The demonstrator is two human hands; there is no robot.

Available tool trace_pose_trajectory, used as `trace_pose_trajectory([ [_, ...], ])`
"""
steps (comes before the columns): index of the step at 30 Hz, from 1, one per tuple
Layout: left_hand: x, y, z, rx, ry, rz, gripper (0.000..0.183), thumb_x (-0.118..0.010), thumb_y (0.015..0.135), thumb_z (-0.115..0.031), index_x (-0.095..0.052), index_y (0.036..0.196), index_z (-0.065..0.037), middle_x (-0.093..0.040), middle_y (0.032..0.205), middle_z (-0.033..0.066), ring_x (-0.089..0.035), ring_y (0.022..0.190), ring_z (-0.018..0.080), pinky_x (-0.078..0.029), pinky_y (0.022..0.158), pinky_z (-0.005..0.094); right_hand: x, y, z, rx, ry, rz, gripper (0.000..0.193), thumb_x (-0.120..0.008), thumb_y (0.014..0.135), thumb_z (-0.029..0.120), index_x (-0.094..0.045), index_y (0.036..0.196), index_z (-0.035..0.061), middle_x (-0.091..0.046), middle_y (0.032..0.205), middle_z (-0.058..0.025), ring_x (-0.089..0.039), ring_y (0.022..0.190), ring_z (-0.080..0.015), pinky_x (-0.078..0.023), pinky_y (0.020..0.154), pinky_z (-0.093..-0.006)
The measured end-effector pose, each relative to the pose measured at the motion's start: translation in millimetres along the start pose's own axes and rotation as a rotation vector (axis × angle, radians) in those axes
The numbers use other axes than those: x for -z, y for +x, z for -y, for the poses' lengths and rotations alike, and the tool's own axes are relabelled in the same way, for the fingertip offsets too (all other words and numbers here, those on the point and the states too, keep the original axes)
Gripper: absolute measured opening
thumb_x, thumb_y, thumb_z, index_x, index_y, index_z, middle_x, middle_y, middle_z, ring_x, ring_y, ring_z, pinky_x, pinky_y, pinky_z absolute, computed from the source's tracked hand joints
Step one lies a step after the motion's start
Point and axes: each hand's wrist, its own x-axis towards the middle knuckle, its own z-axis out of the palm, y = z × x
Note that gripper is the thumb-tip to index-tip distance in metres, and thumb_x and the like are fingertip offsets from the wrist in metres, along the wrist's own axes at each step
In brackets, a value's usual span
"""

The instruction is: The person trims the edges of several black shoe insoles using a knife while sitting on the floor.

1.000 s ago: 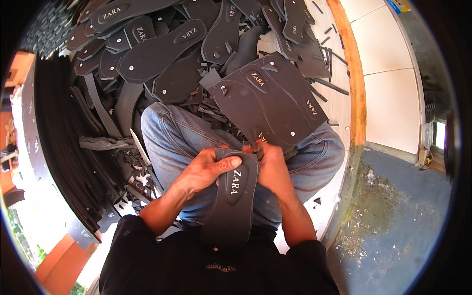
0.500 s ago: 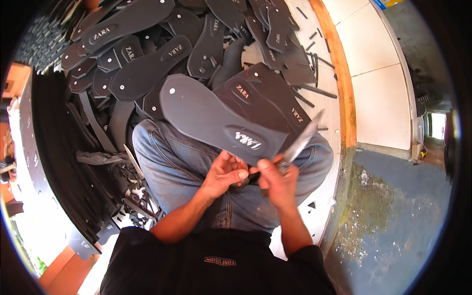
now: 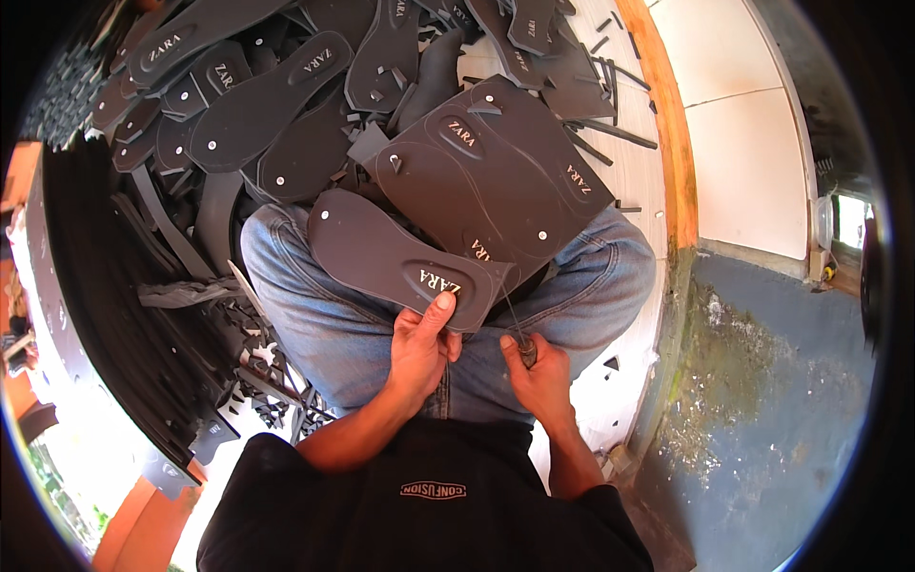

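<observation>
My left hand (image 3: 416, 355) grips a dark grey shoe sole (image 3: 367, 250) by its heel end, thumb on top beside the pale lettering. The sole slants up to the left over my knee, with a small white dot near its toe. My right hand (image 3: 541, 386) is closed around the handle of a knife (image 3: 526, 353). Seen nearly edge-on, the thin blade points up along the sole's right edge, by a narrow strip at its corner; whether blade and sole touch, I cannot tell. Beyond lies a dark sheet (image 3: 505, 176) marked with sole outlines, partly on my right leg.
Many cut soles (image 3: 262, 119) are heaped ahead and to the left. Thin offcuts (image 3: 615, 133) lie on the pale floor at the far right, beside a wooden strip (image 3: 675, 162). A tall stack of dark sheets (image 3: 91, 286) stands at my left, with scraps (image 3: 272, 386) near it.
The sole has come lower and closer to me, uncovering more of the marked sheet. My left thumb now presses on its top. The knife has swung from pointing up right to pointing up left.
</observation>
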Motion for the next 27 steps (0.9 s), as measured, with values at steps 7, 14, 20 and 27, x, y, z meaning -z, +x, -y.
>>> trace_pose_trajectory([
  [7, 11, 1, -1, 0.014, 0.007, -0.015, 0.021, -0.064, 0.086, -0.026, -0.061, 0.082, -0.005, -0.059, 0.069, 0.0022, -0.046, 0.044, 0.0077, -0.033, 0.037, 0.0207, -2, -5, 2, -0.060, -0.045, 0.046, 0.032, -0.061, 0.085, 0.023, -0.052, 0.066, -0.0014, -0.049, 0.051, -0.0152, -0.047, 0.045, -0.0286, -0.037, 0.047, -0.0378],
  [14, 35, -10, 5, 0.008, 0.121, -0.048, 0.022, -0.066, 0.085, -0.026, -0.061, 0.083, -0.004, -0.060, 0.068, 0.0025, -0.045, 0.042, 0.0075, -0.033, 0.037, 0.0201, -13, 35, 28, 0.068, -0.102, 0.202, 0.022, -0.057, 0.081, 0.017, -0.055, 0.071, -0.0031, -0.055, 0.065, -0.0248, -0.054, 0.066, -0.0455, -0.042, 0.058, -0.0456],
  [20, 42, -18, -17, 0.107, 0.231, 0.071, 0.023, -0.068, 0.083, -0.025, -0.063, 0.089, -0.003, -0.059, 0.068, 0.0017, -0.045, 0.044, 0.0060, -0.035, 0.038, 0.0195, -22, 50, 32, 0.079, 0.184, 0.189, 0.019, -0.057, 0.081, 0.014, -0.056, 0.073, -0.0026, -0.056, 0.065, -0.0211, -0.053, 0.060, -0.0370, -0.042, 0.058, -0.0415],
  [27, -5, 68, -192, -0.521, 0.698, 0.110, 0.039, -0.063, 0.085, -0.039, -0.059, 0.088, 0.000, -0.060, 0.066, 0.0055, -0.055, 0.050, 0.0126, -0.049, 0.052, 0.0263, -14, 36, 11, -0.066, 0.375, 0.082, 0.029, -0.062, 0.084, 0.016, -0.050, 0.065, -0.0014, -0.039, 0.051, -0.0022, -0.034, 0.051, -0.0089, -0.032, 0.047, -0.0296],
])
